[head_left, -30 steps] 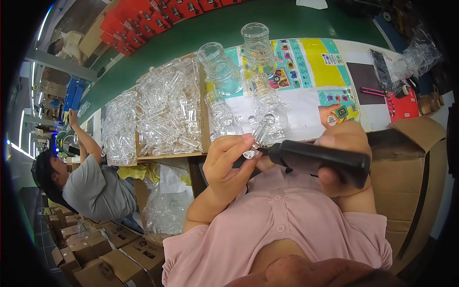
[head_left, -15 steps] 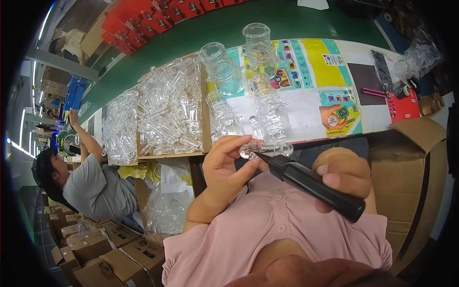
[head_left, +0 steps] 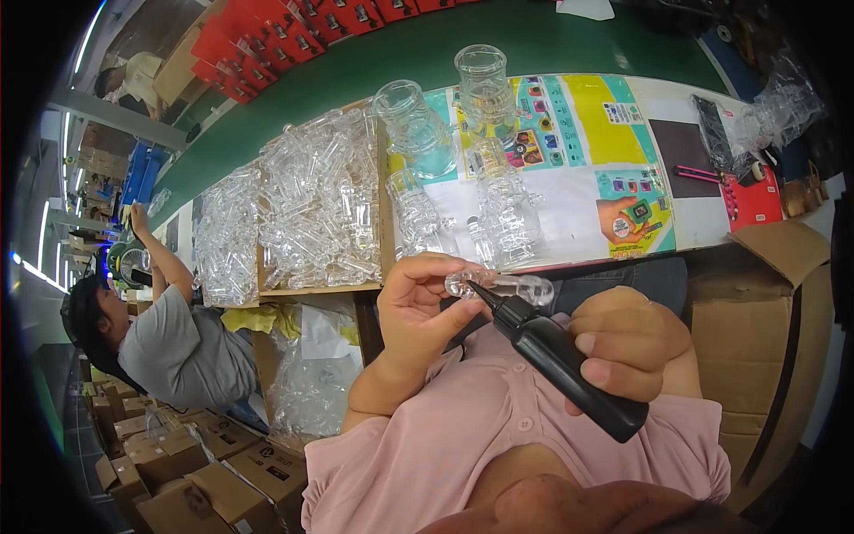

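Between the thumb and fingers of my left hand (head_left: pixel 425 307) is a clear plastic piece (head_left: pixel 525 288), long and tube-like with rounded ends. My right hand (head_left: pixel 630 340) is wrapped round a black squeeze bottle (head_left: pixel 569 363), tilted so that its narrow tip points up and left. That tip is at the near end of the clear piece; whether it touches cannot be made out. Just beyond my hands, clear jar-like parts stand on the table: one tall jar (head_left: pixel 485 89), another jar (head_left: pixel 414 129) left of it, and further clear parts (head_left: pixel 507 214) nearer to me.
Cardboard trays heaped with clear plastic pieces (head_left: pixel 320 196) lie to the left. A pink-handled tool (head_left: pixel 696 173), a red card (head_left: pixel 754 198) and crumpled clear wrap (head_left: pixel 778 111) are at the right. Another person (head_left: pixel 182 351) sits at far left, near stacked cartons (head_left: pixel 236 498). Red packages (head_left: pixel 258 44) line the back.
The bottle has tilted more steeply, its base swinging down and left with my right hand. The clear piece has shifted slightly right; my left hand stays nearly in place.
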